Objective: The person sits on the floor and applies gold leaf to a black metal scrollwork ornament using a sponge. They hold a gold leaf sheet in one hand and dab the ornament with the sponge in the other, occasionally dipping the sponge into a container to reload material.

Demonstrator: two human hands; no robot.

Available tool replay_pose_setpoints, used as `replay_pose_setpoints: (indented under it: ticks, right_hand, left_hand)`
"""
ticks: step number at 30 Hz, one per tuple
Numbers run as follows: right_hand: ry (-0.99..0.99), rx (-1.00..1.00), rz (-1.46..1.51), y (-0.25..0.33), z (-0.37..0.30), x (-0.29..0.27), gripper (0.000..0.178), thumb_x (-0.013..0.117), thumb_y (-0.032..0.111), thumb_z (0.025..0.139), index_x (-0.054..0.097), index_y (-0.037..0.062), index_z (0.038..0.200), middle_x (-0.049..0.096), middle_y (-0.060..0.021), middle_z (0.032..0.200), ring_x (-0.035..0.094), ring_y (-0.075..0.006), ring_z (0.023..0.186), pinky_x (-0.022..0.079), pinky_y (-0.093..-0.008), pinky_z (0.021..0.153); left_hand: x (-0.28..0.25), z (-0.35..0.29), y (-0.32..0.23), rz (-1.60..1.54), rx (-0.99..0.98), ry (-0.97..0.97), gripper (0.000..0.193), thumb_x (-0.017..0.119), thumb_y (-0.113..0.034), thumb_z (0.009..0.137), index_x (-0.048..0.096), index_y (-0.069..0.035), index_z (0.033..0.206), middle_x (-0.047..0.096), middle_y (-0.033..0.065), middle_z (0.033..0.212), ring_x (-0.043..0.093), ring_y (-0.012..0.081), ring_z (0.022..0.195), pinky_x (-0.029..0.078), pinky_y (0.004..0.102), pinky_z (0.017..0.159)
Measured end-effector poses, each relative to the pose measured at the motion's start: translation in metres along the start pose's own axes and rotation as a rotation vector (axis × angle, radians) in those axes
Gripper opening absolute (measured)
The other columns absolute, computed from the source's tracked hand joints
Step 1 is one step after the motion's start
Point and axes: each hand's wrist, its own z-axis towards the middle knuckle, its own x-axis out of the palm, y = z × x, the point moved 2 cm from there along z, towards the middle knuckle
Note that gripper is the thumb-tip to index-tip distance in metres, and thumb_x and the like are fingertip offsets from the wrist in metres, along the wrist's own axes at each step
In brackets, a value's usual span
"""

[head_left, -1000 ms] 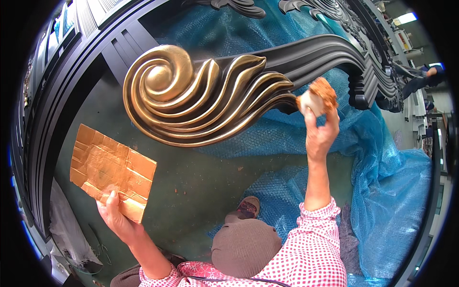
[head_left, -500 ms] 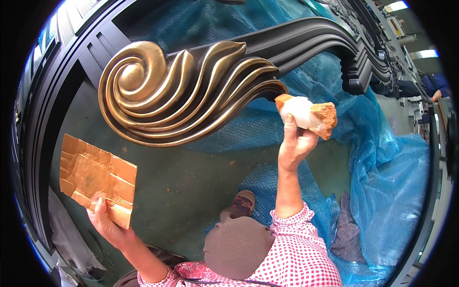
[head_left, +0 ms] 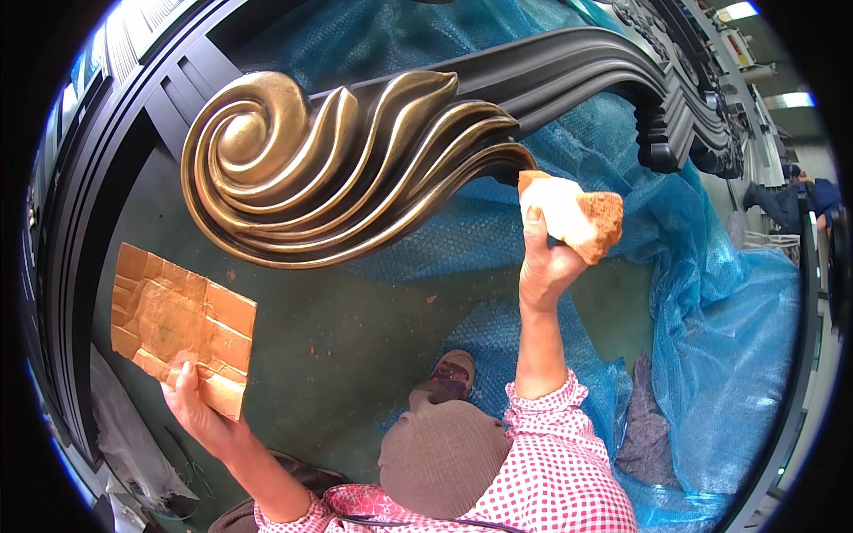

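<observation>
Left hand (head_left: 200,410) — grips a creased gold-smeared cardboard sheet (head_left: 180,322) by its lower edge. Right hand (head_left: 548,265) — closed around a stained sponge (head_left: 573,213), just beside the tip of the gilded scroll carving (head_left: 338,169). Blue plastic sheeting (head_left: 711,293) lies beneath.

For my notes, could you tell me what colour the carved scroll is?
Metallic gold-bronze, against black moulding; the head view shows the carved scroll best.

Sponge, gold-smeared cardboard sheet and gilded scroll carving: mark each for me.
sponge (head_left: 573,213), head view, on its pale middle face above the right hand (head_left: 546,266).
cardboard sheet (head_left: 178,320), head view, centre of the sheet held by the left hand (head_left: 200,413).
scroll carving (head_left: 258,142), head view, on the spiral's raised coil.
</observation>
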Motion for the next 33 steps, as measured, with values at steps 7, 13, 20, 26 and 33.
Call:
replay_pose_setpoints:
  ticks: [7, 13, 20, 26, 33]
  right_hand:
    - [0.012, 0.037, -0.081, -0.004, -0.006, -0.003, 0.021, 0.07, 0.007, 0.074, 0.062, -0.0007, 0.092, 0.062, -0.0087, 0.093, 0.06, -0.0187, 0.084, 0.046, -0.0304, 0.076]
    - [-0.015, 0.146, 0.144, -0.003, -0.008, 0.005, 0.039, 0.071, 0.002, 0.073, 0.052, -0.0037, 0.106, 0.058, -0.0086, 0.099, 0.059, -0.0161, 0.087, 0.048, -0.0295, 0.081]
    - [0.07, 0.037, -0.134, 0.002, -0.001, 0.014, 0.041, 0.074, 0.008, 0.074, 0.049, -0.0006, 0.106, 0.057, -0.0073, 0.093, 0.056, -0.0133, 0.084, 0.045, -0.026, 0.077]
    - [0.048, 0.069, -0.02, 0.0, -0.008, 0.003, 0.03, 0.07, 0.005, 0.077, 0.057, -0.0021, 0.103, 0.059, -0.0088, 0.103, 0.058, -0.0174, 0.093, 0.045, -0.0323, 0.085]
    - [0.024, 0.072, -0.038, 0.003, 0.0, 0.014, 0.037, 0.073, 0.005, 0.073, 0.054, -0.0011, 0.104, 0.059, -0.0072, 0.096, 0.058, -0.014, 0.086, 0.047, -0.0281, 0.077]
  left_hand:
    - [0.001, 0.0, -0.001, -0.001, 0.006, 0.005, 0.025, 0.055, -0.01, 0.082, 0.049, 0.001, 0.104, 0.054, 0.0064, 0.094, 0.055, 0.0144, 0.085, 0.047, 0.0287, 0.077]
    - [0.0, 0.0, -0.001, -0.003, -0.017, 0.01, 0.026, 0.055, -0.01, 0.082, 0.049, 0.001, 0.105, 0.054, 0.0066, 0.096, 0.055, 0.0147, 0.087, 0.046, 0.0287, 0.078]
    - [0.001, -0.001, 0.0, -0.002, -0.014, 0.007, 0.026, 0.055, -0.01, 0.082, 0.049, 0.001, 0.106, 0.055, 0.0067, 0.096, 0.056, 0.0151, 0.088, 0.046, 0.0292, 0.08]
    - [-0.003, 0.0, -0.001, 0.008, 0.002, -0.003, 0.024, 0.054, -0.01, 0.082, 0.049, 0.001, 0.104, 0.055, 0.0068, 0.096, 0.056, 0.0151, 0.088, 0.046, 0.0289, 0.079]
    - [0.002, -0.001, 0.0, 0.005, -0.007, -0.001, 0.022, 0.054, -0.009, 0.082, 0.049, 0.0, 0.102, 0.055, 0.0062, 0.094, 0.056, 0.0146, 0.086, 0.047, 0.0285, 0.078]
